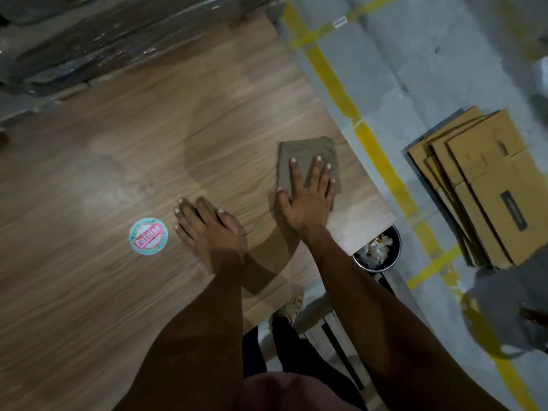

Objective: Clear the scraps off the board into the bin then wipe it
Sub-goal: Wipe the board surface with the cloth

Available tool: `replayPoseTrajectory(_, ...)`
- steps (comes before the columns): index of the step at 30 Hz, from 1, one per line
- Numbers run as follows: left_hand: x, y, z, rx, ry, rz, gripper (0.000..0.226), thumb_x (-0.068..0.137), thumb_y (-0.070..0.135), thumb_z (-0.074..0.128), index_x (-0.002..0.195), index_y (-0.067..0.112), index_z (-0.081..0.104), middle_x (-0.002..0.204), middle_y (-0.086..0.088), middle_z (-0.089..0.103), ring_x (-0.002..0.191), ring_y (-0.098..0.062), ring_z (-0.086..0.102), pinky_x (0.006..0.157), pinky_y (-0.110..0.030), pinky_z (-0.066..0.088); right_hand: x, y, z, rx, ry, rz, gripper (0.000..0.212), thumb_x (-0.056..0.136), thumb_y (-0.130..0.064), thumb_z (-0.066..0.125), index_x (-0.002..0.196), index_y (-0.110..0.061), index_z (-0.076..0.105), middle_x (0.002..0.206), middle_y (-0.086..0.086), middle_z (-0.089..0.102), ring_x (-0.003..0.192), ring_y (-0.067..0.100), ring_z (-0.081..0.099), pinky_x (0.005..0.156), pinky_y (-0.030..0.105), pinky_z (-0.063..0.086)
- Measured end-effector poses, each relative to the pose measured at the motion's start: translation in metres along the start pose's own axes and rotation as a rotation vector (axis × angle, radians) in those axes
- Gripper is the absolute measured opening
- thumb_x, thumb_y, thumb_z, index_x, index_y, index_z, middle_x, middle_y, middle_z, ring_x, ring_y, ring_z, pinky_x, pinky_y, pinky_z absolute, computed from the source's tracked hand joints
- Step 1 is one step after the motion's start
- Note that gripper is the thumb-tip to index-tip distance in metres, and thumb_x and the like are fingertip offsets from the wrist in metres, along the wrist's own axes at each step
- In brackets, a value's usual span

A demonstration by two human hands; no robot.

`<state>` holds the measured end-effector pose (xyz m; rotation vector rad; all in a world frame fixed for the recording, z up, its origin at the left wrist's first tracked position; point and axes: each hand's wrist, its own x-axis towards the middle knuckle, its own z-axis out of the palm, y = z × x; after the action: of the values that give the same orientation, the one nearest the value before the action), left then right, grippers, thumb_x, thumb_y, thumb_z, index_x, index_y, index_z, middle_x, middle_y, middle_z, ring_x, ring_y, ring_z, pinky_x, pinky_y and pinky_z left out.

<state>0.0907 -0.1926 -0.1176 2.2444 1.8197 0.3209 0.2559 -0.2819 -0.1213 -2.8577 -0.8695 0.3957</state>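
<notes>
The wood-grain board (124, 161) fills the left and middle of the view. A folded grey-brown cloth (307, 149) lies near its right edge, and my right hand (308, 200) presses flat on it, fingers spread. Left of that, my left hand (207, 226) rests flat on the bare board with nothing in it. Below the board's right corner stands a round metal bin (385, 256) on the floor, with crumpled pale scraps inside. I see no scraps on the board.
A round sticker (148, 236) with red lettering sits on the board left of my left hand. Dark wrapped bundles (74, 46) line the board's far edge. Flattened cardboard boxes (486, 185) lie on the grey floor at right, beside yellow floor lines (367, 137).
</notes>
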Motion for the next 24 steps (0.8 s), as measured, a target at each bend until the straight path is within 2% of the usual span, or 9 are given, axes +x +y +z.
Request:
replayPoseTrajectory(4, 0.003, -0.001, 0.003, -0.019, 0.042, 0.024, 0.049, 0.099, 0.03, 0.05, 0.142, 0.007, 0.052, 0.158, -0.023, 0.04, 0.148, -0.041, 0.035, 0.121, -0.053, 0.025, 0.036, -0.011, -0.007, 0.091, -0.014, 0.276, 0.078, 0.094, -0.06, 0.024, 0.165, -0.033, 0.008, 0.17, 0.024, -0.007, 0.156, 0.047, -0.007, 0.124, 0.062, 0.002)
replayPoseTrajectory(6, 0.004, -0.003, 0.005, -0.015, 0.057, 0.021, 0.049, 0.098, 0.029, 0.052, 0.141, 0.006, 0.053, 0.157, -0.023, 0.042, 0.147, -0.041, 0.037, 0.12, -0.053, 0.027, 0.046, -0.019, -0.007, 0.136, -0.002, 0.351, 0.077, 0.095, -0.058, 0.024, 0.165, -0.03, 0.008, 0.169, 0.026, -0.009, 0.155, 0.049, -0.009, 0.123, 0.064, 0.0)
replayPoseTrajectory(8, 0.005, -0.004, 0.007, -0.021, 0.05, 0.015, 0.05, 0.097, 0.03, 0.053, 0.141, 0.007, 0.054, 0.157, -0.022, 0.042, 0.147, -0.041, 0.037, 0.12, -0.053, 0.026, 0.045, -0.028, -0.004, 0.094, 0.028, 0.282, 0.076, 0.095, -0.058, 0.023, 0.165, -0.031, 0.011, 0.169, 0.027, -0.005, 0.155, 0.05, -0.006, 0.123, 0.064, 0.003)
replayPoseTrajectory(11, 0.005, -0.002, 0.007, -0.014, 0.045, -0.002, 0.05, 0.098, 0.029, 0.054, 0.142, 0.007, 0.054, 0.158, -0.021, 0.041, 0.149, -0.04, 0.036, 0.12, -0.053, 0.026, 0.04, -0.034, 0.0, -0.033, 0.039, -0.028, 0.074, 0.095, -0.059, 0.026, 0.164, -0.034, 0.016, 0.17, 0.025, 0.004, 0.156, 0.05, 0.004, 0.123, 0.064, 0.008)
replayPoseTrajectory(12, 0.005, -0.001, 0.007, -0.011, 0.037, -0.009, 0.05, 0.098, 0.03, 0.054, 0.143, 0.007, 0.053, 0.159, -0.021, 0.041, 0.149, -0.04, 0.035, 0.121, -0.053, 0.026, 0.041, -0.033, 0.0, -0.046, 0.044, -0.082, 0.073, 0.096, -0.059, 0.028, 0.164, -0.035, 0.016, 0.17, 0.024, 0.006, 0.156, 0.049, 0.006, 0.123, 0.064, 0.009)
replayPoseTrajectory(16, 0.003, 0.001, 0.004, 0.019, -0.023, -0.035, 0.053, 0.097, 0.029, 0.056, 0.145, 0.009, 0.049, 0.163, -0.02, 0.035, 0.152, -0.038, 0.03, 0.124, -0.051, 0.02, 0.059, -0.028, -0.003, -0.037, 0.056, -0.081, 0.074, 0.095, -0.061, 0.03, 0.163, -0.036, 0.018, 0.171, 0.021, 0.008, 0.156, 0.047, 0.006, 0.123, 0.062, 0.009)
replayPoseTrajectory(21, 0.004, 0.002, 0.001, 0.002, -0.084, -0.051, 0.056, 0.094, 0.028, 0.057, 0.146, 0.01, 0.047, 0.164, -0.019, 0.032, 0.153, -0.037, 0.026, 0.126, -0.05, 0.014, 0.101, -0.049, -0.008, 0.034, 0.068, 0.19, 0.076, 0.094, -0.059, 0.029, 0.164, -0.032, 0.016, 0.17, 0.026, 0.003, 0.156, 0.05, 0.002, 0.122, 0.066, 0.009)
replayPoseTrajectory(22, 0.004, 0.001, 0.001, 0.008, -0.09, -0.066, 0.056, 0.094, 0.029, 0.057, 0.146, 0.011, 0.047, 0.164, -0.018, 0.032, 0.153, -0.037, 0.025, 0.126, -0.05, 0.014, 0.105, -0.055, -0.01, 0.018, 0.044, 0.136, 0.076, 0.094, -0.059, 0.028, 0.164, -0.031, 0.015, 0.17, 0.027, 0.002, 0.155, 0.051, 0.001, 0.123, 0.066, 0.008)
replayPoseTrajectory(24, 0.004, 0.0, 0.0, 0.027, -0.102, -0.073, 0.056, 0.094, 0.03, 0.056, 0.146, 0.011, 0.046, 0.164, -0.018, 0.031, 0.153, -0.037, 0.025, 0.126, -0.05, 0.015, 0.108, -0.058, -0.01, -0.058, 0.0, -0.12, 0.076, 0.096, -0.061, 0.027, 0.164, -0.033, 0.012, 0.17, 0.024, 0.001, 0.155, 0.051, 0.003, 0.122, 0.065, 0.006)
